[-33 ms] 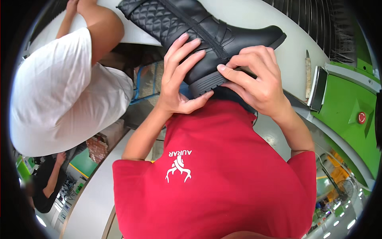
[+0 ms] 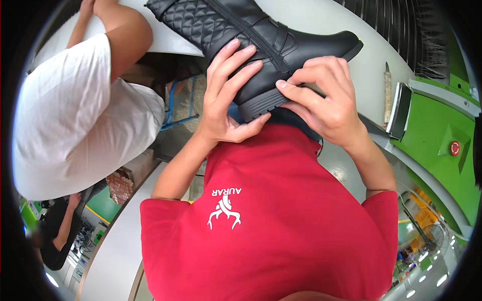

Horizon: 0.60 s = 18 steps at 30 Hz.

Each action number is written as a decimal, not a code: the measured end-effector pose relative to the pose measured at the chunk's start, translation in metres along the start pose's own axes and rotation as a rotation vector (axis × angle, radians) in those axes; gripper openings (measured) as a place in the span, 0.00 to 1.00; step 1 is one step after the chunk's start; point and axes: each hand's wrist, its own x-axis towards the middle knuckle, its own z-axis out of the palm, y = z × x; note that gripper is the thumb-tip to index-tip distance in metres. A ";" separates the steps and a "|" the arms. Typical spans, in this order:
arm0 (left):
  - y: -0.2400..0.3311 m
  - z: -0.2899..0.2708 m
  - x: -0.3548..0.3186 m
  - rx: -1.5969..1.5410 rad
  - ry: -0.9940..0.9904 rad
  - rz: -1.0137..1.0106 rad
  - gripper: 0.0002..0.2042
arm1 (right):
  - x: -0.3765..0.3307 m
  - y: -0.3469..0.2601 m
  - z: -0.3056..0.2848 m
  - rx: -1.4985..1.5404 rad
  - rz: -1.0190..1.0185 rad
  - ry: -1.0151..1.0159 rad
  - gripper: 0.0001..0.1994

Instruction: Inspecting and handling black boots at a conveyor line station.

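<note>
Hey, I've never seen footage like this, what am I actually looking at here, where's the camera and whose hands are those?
There is no machine at work here: these are a person's two bare hands. The single picture comes from a wide fisheye camera worn on that person's head, looking down, so the edges bend and the person's own red shirt fills the lower part.

Both hands hold a black boot with a quilted shaft. The left hand lies with fingers spread on the boot's side and the thumb under the heel. The right hand grips along the sole.

Behind the boot is a white table; a slim tool with a pale handle lies near its right edge. Further right is a green machine with a red button. On the left stands a co-worker in a white shirt.
</note>
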 end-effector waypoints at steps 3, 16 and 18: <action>0.001 0.016 0.002 -0.003 0.040 -0.019 0.39 | -0.002 0.009 -0.005 0.041 0.015 -0.070 0.15; 0.003 0.027 0.015 0.084 0.157 -0.036 0.30 | 0.004 0.023 -0.023 0.005 0.181 -0.106 0.22; 0.007 0.022 0.015 0.031 0.196 -0.042 0.31 | -0.003 0.032 -0.032 -0.193 0.009 -0.047 0.23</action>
